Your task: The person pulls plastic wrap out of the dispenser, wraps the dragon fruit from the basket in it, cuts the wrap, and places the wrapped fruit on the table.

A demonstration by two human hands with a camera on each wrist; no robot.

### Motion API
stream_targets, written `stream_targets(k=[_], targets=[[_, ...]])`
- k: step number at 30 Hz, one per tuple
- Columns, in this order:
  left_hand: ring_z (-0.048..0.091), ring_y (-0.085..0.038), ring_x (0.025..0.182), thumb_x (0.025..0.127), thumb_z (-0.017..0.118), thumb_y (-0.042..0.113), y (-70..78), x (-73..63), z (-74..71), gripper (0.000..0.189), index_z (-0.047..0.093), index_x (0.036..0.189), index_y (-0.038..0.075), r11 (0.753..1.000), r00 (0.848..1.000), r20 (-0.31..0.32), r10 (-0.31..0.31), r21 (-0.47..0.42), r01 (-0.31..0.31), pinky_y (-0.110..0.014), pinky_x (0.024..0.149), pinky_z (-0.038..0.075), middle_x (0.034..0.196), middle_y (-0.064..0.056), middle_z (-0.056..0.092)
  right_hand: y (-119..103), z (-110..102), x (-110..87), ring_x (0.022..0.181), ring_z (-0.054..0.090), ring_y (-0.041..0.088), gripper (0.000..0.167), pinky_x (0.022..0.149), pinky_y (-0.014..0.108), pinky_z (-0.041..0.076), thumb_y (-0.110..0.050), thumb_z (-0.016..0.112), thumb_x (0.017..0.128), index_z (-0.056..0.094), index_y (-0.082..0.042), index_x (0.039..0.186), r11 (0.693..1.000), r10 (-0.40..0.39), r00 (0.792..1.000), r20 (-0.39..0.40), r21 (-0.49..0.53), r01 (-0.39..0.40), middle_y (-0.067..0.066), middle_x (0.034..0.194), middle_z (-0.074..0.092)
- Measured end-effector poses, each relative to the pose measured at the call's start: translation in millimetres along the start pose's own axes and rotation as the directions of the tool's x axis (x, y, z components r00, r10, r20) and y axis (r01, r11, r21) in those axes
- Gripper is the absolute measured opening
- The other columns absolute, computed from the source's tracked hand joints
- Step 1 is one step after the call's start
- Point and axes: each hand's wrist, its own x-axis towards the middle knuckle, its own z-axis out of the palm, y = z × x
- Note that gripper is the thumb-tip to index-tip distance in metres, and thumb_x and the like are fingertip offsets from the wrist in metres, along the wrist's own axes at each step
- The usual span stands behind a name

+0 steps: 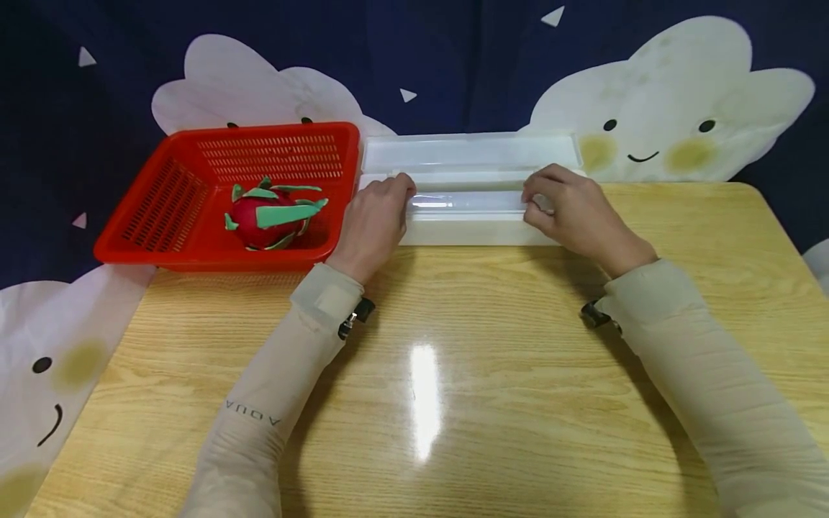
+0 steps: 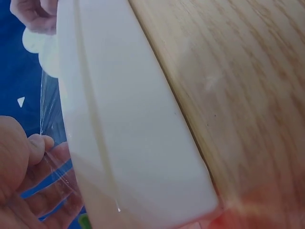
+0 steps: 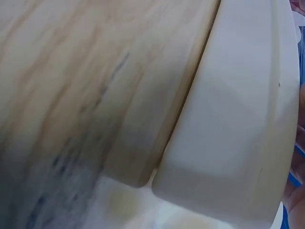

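Observation:
A long white cling film dispenser [image 1: 479, 232] lies on the table, its lid [image 1: 473, 152] raised at the back. Clear cling film [image 2: 50, 107] stretches up from it between the two hands. At the left end my left hand [image 1: 376, 223] pinches the film between thumb and finger; in the left wrist view the other fingers spread behind the film. My right hand [image 1: 576, 208] pinches at the right end of the film, thumb towards the front. The right wrist view shows mostly the dispenser's front wall, with only part of the right hand [image 3: 296, 164] at the edge.
A red plastic basket [image 1: 227, 260] stands left of the dispenser, close by the left hand. Inside lies a toy dragon fruit [image 1: 249, 216] with green leaves. Behind the wooden table [image 1: 505, 374] hangs a dark blue cloth [image 1: 453, 65] with smiling clouds.

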Motion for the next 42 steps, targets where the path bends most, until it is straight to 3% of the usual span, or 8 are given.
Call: stream_targets(k=[7,10,14,21,30,42], targets=[[0.072,-0.029,0.094,0.101,0.065,0.013,1.3,-1.0,-3.0,0.021,0.066,0.121,0.007,1.000,1.000,-0.012,0.024,-0.008,-0.024,-0.039,0.092,0.063,0.113,-0.013,0.078,-3,-8,0.2,0.082,0.075,0.033,0.009,0.075,0.048,0.058,-0.008,0.068,0.098,0.073,-0.003,0.104,0.999,0.050,0.999,0.011,-0.015,-0.050,0.016,0.100,0.080],[0.073,-0.029,0.093,0.101,0.065,0.011,1.6,-2.1,-3.9,0.020,0.066,0.121,0.007,1.000,0.999,-0.015,0.030,0.002,-0.030,-0.039,0.092,0.063,0.112,-0.014,0.078,-2,-9,-0.5,0.086,0.077,0.035,0.016,0.074,0.049,0.060,-0.007,0.068,0.099,0.071,-0.004,0.113,0.999,0.042,0.999,0.003,-0.022,-0.042,0.018,0.103,0.080],[0.073,-0.030,0.087,0.101,0.063,0.009,1.2,-3.9,-4.6,0.019,0.064,0.120,0.006,0.998,0.999,-0.019,0.052,0.023,-0.051,-0.040,0.086,0.064,0.106,-0.014,0.078,-2,-11,-1.9,0.075,0.075,0.034,0.026,0.067,0.049,0.057,-0.012,0.066,0.100,0.073,-0.004,0.124,0.997,0.049,0.999,0.015,-0.067,-0.048,0.021,0.110,0.078],[0.073,-0.032,0.082,0.101,0.060,0.005,0.6,-8.6,-7.5,0.018,0.063,0.119,0.005,0.996,0.996,-0.031,0.081,0.038,-0.080,-0.042,0.074,0.063,0.091,-0.013,0.076,-3,-14,-3.2,0.089,0.077,0.041,0.021,0.080,0.057,0.060,-0.017,0.067,0.100,0.079,-0.001,0.109,0.994,0.009,0.999,0.033,-0.112,-0.005,0.021,0.101,0.079],[0.074,-0.030,0.079,0.099,0.063,0.005,3.4,-11.3,-12.3,0.023,0.062,0.122,0.006,0.994,0.997,0.009,0.079,0.074,-0.080,-0.040,0.074,0.064,0.096,-0.014,0.078,-5,-18,-7.3,0.080,0.077,0.036,0.020,0.075,0.052,0.061,-0.017,0.071,0.098,0.079,-0.001,0.107,0.992,-0.015,1.000,0.000,-0.122,0.015,0.019,0.094,0.080],[0.072,-0.030,0.071,0.100,0.057,0.002,4.0,-14.6,-21.7,0.019,0.062,0.118,0.004,0.989,0.990,-0.049,0.130,0.072,-0.126,-0.041,0.062,0.060,0.089,-0.015,0.077,-10,-29,-7.5,0.083,0.079,0.037,0.016,0.074,0.051,0.063,-0.013,0.077,0.093,0.081,0.002,0.099,0.994,-0.074,0.992,-0.105,-0.083,0.065,0.021,0.093,0.080]])
